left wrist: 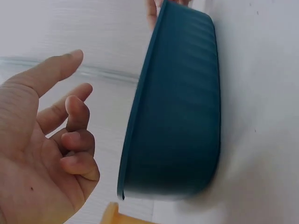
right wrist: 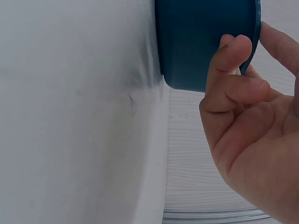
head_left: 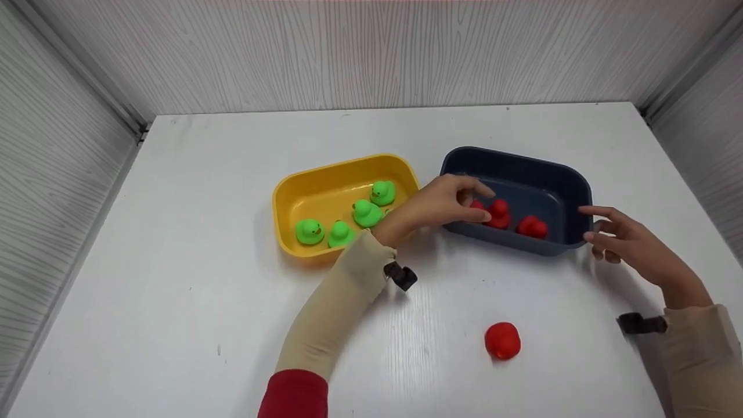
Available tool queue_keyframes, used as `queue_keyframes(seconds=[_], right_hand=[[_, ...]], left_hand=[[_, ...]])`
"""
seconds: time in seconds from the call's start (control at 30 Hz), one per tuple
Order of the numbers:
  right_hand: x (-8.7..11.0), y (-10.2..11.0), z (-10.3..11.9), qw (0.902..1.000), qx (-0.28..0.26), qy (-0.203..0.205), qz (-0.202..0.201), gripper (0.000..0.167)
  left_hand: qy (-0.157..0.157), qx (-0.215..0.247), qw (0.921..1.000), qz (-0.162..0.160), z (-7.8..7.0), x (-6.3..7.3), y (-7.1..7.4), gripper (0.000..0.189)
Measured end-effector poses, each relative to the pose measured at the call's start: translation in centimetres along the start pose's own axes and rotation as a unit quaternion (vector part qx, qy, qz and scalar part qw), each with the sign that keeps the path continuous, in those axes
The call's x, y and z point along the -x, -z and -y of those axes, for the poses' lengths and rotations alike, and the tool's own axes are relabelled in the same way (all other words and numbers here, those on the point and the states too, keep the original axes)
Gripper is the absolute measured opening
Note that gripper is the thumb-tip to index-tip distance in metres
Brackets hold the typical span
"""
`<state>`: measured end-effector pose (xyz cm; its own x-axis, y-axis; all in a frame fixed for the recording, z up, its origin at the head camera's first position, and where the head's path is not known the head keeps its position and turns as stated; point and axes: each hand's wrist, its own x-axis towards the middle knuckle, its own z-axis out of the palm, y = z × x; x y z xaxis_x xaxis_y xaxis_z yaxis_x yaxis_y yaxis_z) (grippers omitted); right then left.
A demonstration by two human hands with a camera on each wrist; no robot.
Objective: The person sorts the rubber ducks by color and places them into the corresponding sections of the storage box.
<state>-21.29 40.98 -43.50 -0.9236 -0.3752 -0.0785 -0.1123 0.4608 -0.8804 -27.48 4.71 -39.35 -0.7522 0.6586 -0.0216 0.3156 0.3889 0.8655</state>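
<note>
My left hand (head_left: 438,200) hovers over the left end of a dark blue bin (head_left: 554,247), its thumb and index finger apart. Nothing sits between those fingers in the left wrist view, where the other fingers curl loosely. Below them in the bin lie red toy ducks, one (head_left: 499,215) right by the thumb tip and another (head_left: 533,227) farther right. At the bin's right end, my right hand (head_left: 633,241) holds the rim between fingers and thumb. The right wrist view has the bin's wall (right wrist: 201,51) between these fingertips.
A yellow bin (head_left: 280,223) with several green toy ducks (head_left: 367,213) stands left of the blue bin, partly under my left forearm. One more red duck (head_left: 502,341) lies on the white table (head_left: 203,261), nearer to me. Pale wood-grain panels (head_left: 371,58) border the table.
</note>
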Motion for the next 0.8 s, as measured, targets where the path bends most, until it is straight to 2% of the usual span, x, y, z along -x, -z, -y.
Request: queue_keyframes(seconds=[0.17, 0.3, 0.5, 0.8], right_hand=[[0.1, 0.0, 0.1, 0.9999, 0.008, -0.008, -0.004, 0.045], [0.1, 0.1, 0.0, 0.9998, 0.015, -0.014, -0.004, 0.045], [0.0, 0.2, 0.1, 1.0000, 0.008, -0.005, -0.001, 0.046], [0.0, 0.0, 0.1, 1.0000, 0.003, 0.000, -0.007, 0.045]], left_hand=[[-0.060, 0.027, 0.9974, 0.030, -0.7, 0.8, -0.9, 0.038], [-0.088, 0.029, 0.9926, 0.078, -1.4, 1.4, -2.0, 0.039], [-0.098, 0.012, 0.9831, 0.155, -2.2, 2.4, -3.3, 0.040], [-0.098, 0.004, 0.9683, 0.230, -1.9, 3.5, -5.2, 0.044]])
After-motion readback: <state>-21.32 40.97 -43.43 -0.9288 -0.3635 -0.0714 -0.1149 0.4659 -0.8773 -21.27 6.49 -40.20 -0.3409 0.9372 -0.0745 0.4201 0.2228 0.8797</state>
